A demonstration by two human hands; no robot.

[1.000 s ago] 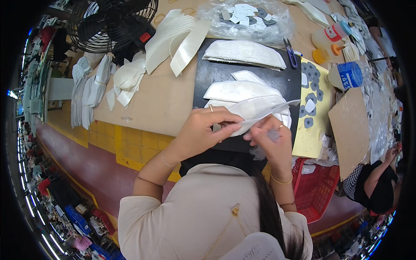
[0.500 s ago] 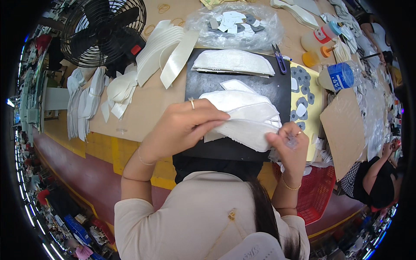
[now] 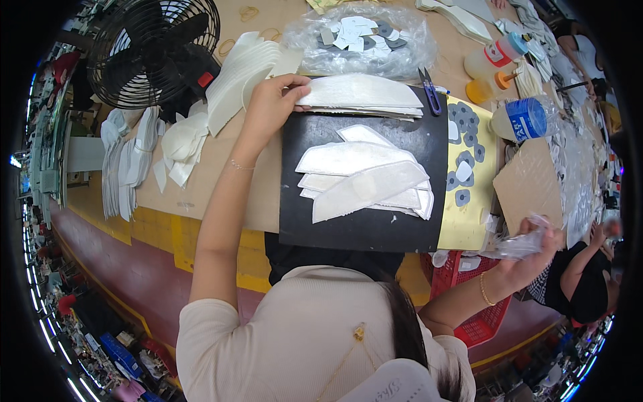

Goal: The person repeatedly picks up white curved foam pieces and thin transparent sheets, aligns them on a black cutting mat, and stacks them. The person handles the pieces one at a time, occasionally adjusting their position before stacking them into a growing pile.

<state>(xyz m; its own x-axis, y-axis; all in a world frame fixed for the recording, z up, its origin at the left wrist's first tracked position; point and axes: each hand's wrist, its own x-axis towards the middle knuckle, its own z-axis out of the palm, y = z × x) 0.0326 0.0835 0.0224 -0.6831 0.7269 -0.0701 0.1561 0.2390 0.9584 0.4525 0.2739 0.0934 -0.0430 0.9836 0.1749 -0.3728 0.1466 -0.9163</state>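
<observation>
My left hand (image 3: 278,97) is at the left end of a stack of white curved fabric pieces (image 3: 362,92), thumb and fingers pinching its edge. The stack lies along the far side of a black work board (image 3: 362,238). Nearer to me on the board, several similar white pieces (image 3: 368,181) overlap in a loose, fanned pile. Off to the right, past the board, my right hand (image 3: 539,248) is closed on a crumpled clear plastic film (image 3: 516,246), slightly blurred, above a red basket (image 3: 469,268).
Purple-handled snips (image 3: 432,97) lie at the board's far right corner. Beside it, a yellow sheet (image 3: 469,214) carries several grey pieces. Bottles (image 3: 526,119) and brown cardboard (image 3: 529,187) are to the right. A black fan (image 3: 154,50) stands far left; a plastic bag (image 3: 362,40) of cut pieces lies beyond.
The white piece that both hands held now rests on the near pile, released. My left hand has moved away to the far stack; my right hand has swung right with the clear plastic.
</observation>
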